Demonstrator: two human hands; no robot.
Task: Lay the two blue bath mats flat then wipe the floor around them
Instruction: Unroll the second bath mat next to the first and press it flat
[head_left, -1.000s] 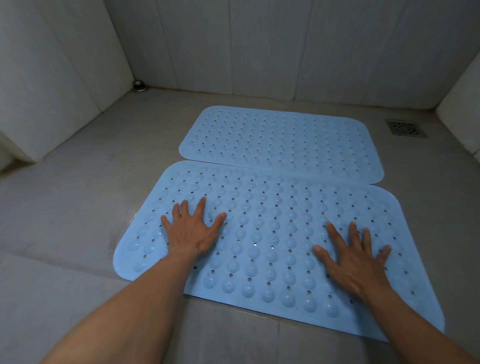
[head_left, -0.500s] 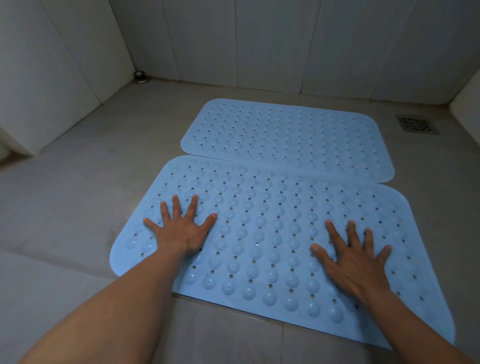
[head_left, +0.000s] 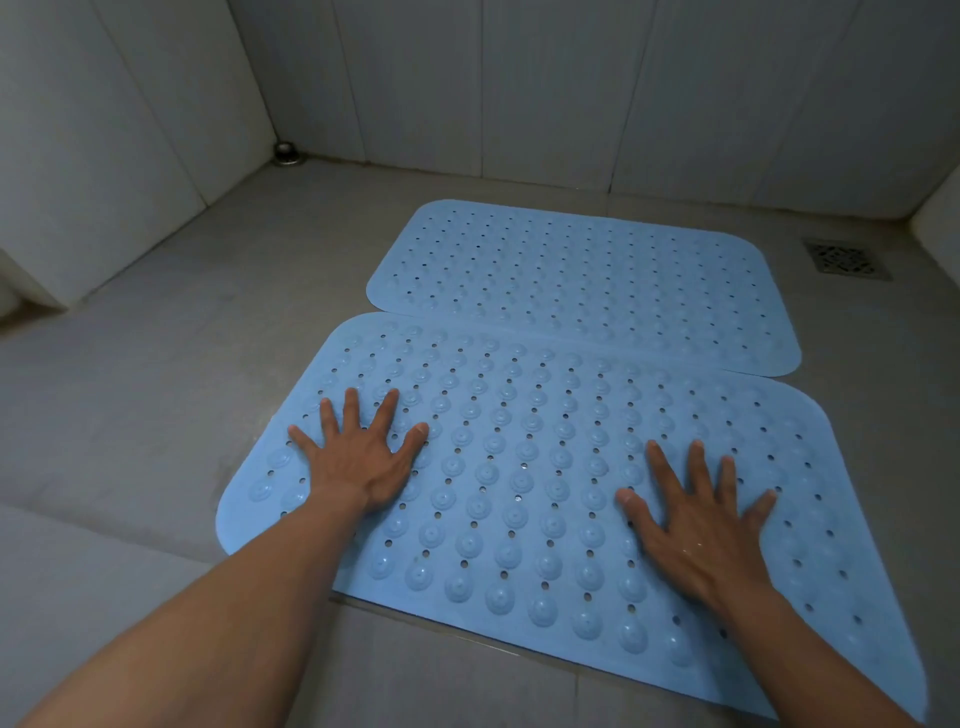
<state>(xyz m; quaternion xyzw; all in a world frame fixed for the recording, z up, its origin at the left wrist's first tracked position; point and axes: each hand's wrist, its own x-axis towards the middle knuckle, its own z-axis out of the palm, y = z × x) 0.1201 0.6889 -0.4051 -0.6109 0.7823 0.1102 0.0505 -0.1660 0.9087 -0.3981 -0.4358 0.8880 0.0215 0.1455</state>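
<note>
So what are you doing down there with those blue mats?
A person presses the left hand and the right hand, fingers spread, flat on the near blue mat, smoothing it onto the floor. The far blue mat lies flat just behind, long edges meeting. No cloth is in view; wiping has not started.

The grey tiled floor is dull and faintly streaked, with a grout joint crossing it at 6 o'clock. The back wall at 12 o'clock is pale tile with thin vertical joints. The left wall at 10 o'clock is the same tile and meets it in a corner. There, at 11 o'clock, a small round metal fitting sits on the floor. A square drain lies flush at 2 o'clock. The light is dim, cool and even.
</note>
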